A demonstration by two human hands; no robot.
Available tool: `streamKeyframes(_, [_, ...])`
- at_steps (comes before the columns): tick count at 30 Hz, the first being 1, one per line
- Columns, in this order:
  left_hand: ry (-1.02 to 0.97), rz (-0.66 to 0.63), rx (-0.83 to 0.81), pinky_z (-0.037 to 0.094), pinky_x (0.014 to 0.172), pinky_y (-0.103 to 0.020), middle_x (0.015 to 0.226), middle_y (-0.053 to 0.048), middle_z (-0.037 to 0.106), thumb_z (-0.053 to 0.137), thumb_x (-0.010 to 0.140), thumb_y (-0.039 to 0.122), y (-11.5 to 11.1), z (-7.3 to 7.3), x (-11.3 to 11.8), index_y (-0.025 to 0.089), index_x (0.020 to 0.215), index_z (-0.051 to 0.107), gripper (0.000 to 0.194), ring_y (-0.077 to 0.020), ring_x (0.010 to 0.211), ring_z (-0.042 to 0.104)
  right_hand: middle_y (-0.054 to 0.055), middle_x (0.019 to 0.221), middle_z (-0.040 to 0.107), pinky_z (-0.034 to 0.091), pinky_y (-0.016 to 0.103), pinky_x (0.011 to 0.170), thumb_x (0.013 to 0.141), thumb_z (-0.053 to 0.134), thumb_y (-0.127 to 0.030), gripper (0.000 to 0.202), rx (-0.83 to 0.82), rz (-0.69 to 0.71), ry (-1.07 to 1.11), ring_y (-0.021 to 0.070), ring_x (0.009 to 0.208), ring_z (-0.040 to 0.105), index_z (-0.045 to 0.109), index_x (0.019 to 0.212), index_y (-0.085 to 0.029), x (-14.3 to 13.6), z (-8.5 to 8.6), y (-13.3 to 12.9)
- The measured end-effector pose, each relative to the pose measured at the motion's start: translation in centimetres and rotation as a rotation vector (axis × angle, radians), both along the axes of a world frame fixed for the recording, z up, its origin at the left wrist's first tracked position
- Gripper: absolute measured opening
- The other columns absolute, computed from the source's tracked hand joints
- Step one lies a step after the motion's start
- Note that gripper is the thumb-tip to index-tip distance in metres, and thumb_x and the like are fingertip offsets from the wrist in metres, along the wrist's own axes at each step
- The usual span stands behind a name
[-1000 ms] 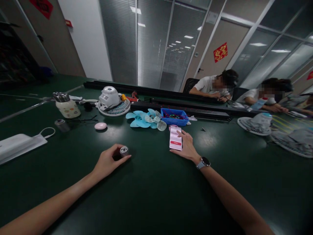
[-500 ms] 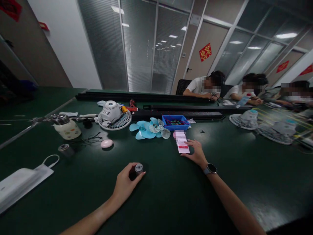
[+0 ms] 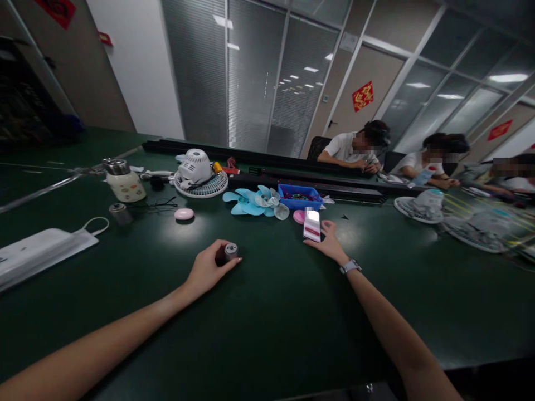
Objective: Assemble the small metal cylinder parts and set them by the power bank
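Observation:
My left hand (image 3: 211,263) has its thumb and fingers round a small grey metal cylinder (image 3: 231,251), which stands upright on the dark green table (image 3: 267,312). Farther right, my right hand (image 3: 330,242), with a watch on the wrist, holds a phone (image 3: 312,225) by its edges, thumb at the lower end and fingers at the right side. The phone's screen is lit, with a red bar low on it. A pink round object (image 3: 298,216) lies beside the phone's left edge.
Behind are light blue fan blades (image 3: 251,201), a blue tray (image 3: 298,197) of wires and a white fan part (image 3: 196,167). A jug (image 3: 125,184), another cylinder (image 3: 120,213), a pink oval object (image 3: 184,214) and a power strip (image 3: 45,250) are left. People sit across the table.
The camera view has shifted, so the table things appear higher. My right hand's fingers have moved from over the phone's screen to its right edge. My left hand still grips the cylinder.

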State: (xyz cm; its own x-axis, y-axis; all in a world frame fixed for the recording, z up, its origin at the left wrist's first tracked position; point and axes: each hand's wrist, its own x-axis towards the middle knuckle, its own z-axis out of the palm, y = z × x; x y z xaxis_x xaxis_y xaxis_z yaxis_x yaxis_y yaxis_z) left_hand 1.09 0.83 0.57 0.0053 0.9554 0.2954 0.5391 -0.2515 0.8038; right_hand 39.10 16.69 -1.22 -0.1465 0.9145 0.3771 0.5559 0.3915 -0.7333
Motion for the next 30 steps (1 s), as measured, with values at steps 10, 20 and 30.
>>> streamKeyframes(10, [0.002, -0.002, 0.003, 0.054, 0.087, -0.043, 0.106, -0.009, 0.067, 0.066, 0.077, 0.049, 0.0, -0.4, 0.0, 0.018, 0.109, 0.057, 0.045, -0.0251, 0.096, 0.066, 0.024, 0.136, 0.047, 0.048, 0.047, 0.1, 0.046, 0.086, -0.048, 0.101, -0.079, 0.09, 0.223, 0.0286, 0.116, 0.059, 0.021, 0.119, -0.024, -1.2, 0.1, 0.5])
streamKeyframes(20, [-0.012, -0.02, 0.019, 0.055, 0.087, -0.039, 0.106, -0.005, 0.067, 0.066, 0.079, 0.046, 0.0, -0.3, -0.1, 0.021, 0.109, 0.058, 0.04, -0.0227, 0.096, 0.066, 0.025, 0.141, 0.041, 0.037, 0.05, 0.109, 0.053, 0.084, -0.049, 0.098, -0.035, 0.118, 0.137, 0.0303, 0.132, 0.045, 0.023, 0.124, -0.024, -3.5, 0.2, 0.3])
streamKeyframes(30, [0.02, -0.023, 0.011, 0.055, 0.086, -0.038, 0.107, -0.005, 0.067, 0.066, 0.08, 0.045, 0.0, -0.2, -0.1, 0.021, 0.109, 0.057, 0.039, -0.0218, 0.097, 0.066, 0.028, 0.136, 0.046, 0.04, 0.049, 0.107, 0.056, 0.081, -0.052, 0.096, 0.001, -0.082, 0.017, 0.0338, 0.131, 0.046, 0.025, 0.126, -0.017, -5.0, -0.3, -1.1])
